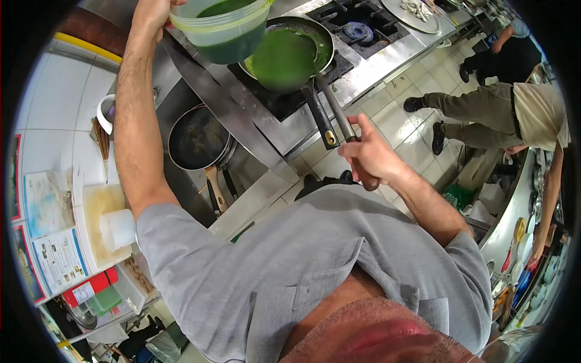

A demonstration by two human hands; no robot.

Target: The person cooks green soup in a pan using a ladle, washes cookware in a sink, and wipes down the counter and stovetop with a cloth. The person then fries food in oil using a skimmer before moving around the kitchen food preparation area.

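Observation:
My left hand (155, 15), partly cut off by the upper edge, grips the rim side of a translucent plastic tub (233, 43) of green sauce. The tub is tilted over the near left part of a frying pan (330, 45) on the stove. Green sauce (281, 60) lies in the pan, its middle blurred. My right hand (378, 154) is closed round the brown handle of a long metal cooking utensil (336, 106). The utensil's far end reaches into the pan, and I cannot make out its head. Beside it, the pan's black handle (318, 115) points towards me, apart from my fingers.
A burner (358, 33) and a round plate with food (417, 13) are beyond the pan. Stacked frying pans (203, 138) sit lower left. Shelves with a white container (118, 230) stand left. Another person (535, 115) works at the right counter; a further person (508, 54) stands behind.

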